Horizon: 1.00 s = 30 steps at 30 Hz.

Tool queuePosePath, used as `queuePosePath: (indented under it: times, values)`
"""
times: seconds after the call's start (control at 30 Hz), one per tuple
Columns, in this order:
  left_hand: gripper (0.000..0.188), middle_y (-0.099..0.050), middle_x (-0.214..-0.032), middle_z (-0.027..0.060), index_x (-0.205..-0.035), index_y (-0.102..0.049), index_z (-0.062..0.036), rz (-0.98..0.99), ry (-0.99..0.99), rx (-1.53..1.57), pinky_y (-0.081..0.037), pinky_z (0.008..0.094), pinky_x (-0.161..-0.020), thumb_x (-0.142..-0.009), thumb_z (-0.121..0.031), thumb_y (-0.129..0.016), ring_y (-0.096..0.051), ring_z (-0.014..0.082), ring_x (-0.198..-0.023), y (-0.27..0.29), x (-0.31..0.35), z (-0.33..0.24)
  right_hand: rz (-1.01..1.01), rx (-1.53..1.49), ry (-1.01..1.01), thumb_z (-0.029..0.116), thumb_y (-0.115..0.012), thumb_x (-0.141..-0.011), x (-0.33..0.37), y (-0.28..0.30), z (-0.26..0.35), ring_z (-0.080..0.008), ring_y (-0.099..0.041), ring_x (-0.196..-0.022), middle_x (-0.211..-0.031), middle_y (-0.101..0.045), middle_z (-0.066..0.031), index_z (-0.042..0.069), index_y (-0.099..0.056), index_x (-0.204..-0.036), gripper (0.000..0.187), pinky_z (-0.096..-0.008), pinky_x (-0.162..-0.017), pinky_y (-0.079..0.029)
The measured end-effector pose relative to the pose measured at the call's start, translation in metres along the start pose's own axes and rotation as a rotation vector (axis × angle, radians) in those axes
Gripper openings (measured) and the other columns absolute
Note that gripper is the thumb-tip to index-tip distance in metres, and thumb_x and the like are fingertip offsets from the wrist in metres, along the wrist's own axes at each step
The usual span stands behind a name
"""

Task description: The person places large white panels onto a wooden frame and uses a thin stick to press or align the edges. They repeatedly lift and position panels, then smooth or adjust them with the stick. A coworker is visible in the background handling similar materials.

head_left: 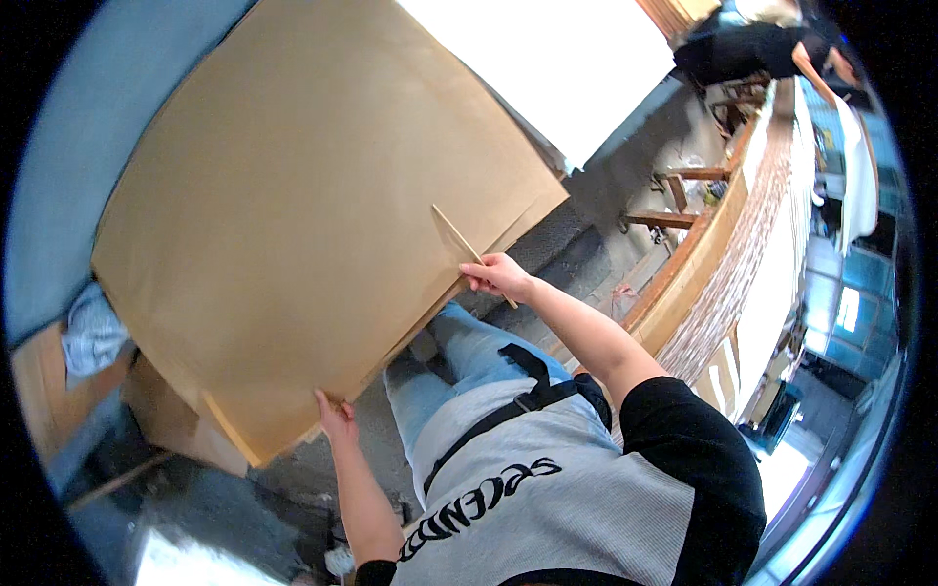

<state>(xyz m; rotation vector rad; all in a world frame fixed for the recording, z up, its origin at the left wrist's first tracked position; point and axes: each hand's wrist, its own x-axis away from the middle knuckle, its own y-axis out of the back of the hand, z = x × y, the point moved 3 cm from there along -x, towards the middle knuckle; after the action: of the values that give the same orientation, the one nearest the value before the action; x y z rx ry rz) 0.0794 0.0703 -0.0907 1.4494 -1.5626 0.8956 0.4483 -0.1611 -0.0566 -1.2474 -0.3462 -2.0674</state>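
Note:
A large brown sheet [293, 195], paper or thin board, lies spread in front of me, with more layers at its near edge. My left hand [337, 417] is closed on the sheet's near edge, close to its lower corner; part of the fingers is hidden. Farther right along this edge, my right hand [496, 276] is closed around a thin wooden stick [451, 230]. One end of the stick extends over the sheet, and the other comes out below the hand. The right fingertips are at the sheet's edge.
A bright white sheet [557, 68] lies beyond the brown one. At right runs a long wooden-edged bench [674, 264] bearing striped material. A person in black [752, 49] works at its far end. Bunched blue cloth [93, 332] is at left.

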Motion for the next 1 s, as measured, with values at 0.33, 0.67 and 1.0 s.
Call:
queuePosePath:
  times: [0.33,0.67,1.0]
  values:
    - [0.044,-0.052,-0.08,0.0033,-0.109,-0.046,-0.0106,-0.087,0.043,-0.091,-0.036,0.0227,-0.046,-0.083,-0.044,-0.053,-0.046,0.013,-0.055,0.033,0.003,0.005,-1.081,0.123,0.314,0.019,-0.067,-0.074,0.013,0.231,0.031,-0.0046,-0.051,-0.055,-0.066,-0.06,-0.0004,0.005,-0.065,-0.08,0.015,-0.0201,-0.052,-0.043]
    - [0.045,-0.053,-0.085,0.0075,-0.114,-0.043,-0.0098,-0.054,0.019,-0.174,-0.043,0.0248,-0.05,-0.084,-0.042,-0.052,-0.052,0.0172,-0.063,0.021,0.023,-0.005,-1.14,0.523,0.149,0.032,-0.064,-0.072,-0.015,0.272,0.059,-0.025,-0.059,-0.082,-0.085,-0.061,-0.0088,0.013,-0.066,-0.082,0.022,-0.0354,-0.071,-0.046]
    - [0.044,-0.052,-0.098,0.0108,-0.115,-0.041,-0.0069,0.044,-0.03,0.077,-0.05,0.0356,-0.067,-0.084,-0.036,-0.054,-0.055,0.0256,-0.083,0.015,0.018,0.016,-0.913,0.392,0.737,0.023,-0.05,-0.085,0.052,0.249,0.151,-0.0157,-0.052,-0.07,-0.076,-0.056,-0.0055,0.0,-0.054,-0.087,0.023,-0.0299,-0.063,-0.042]
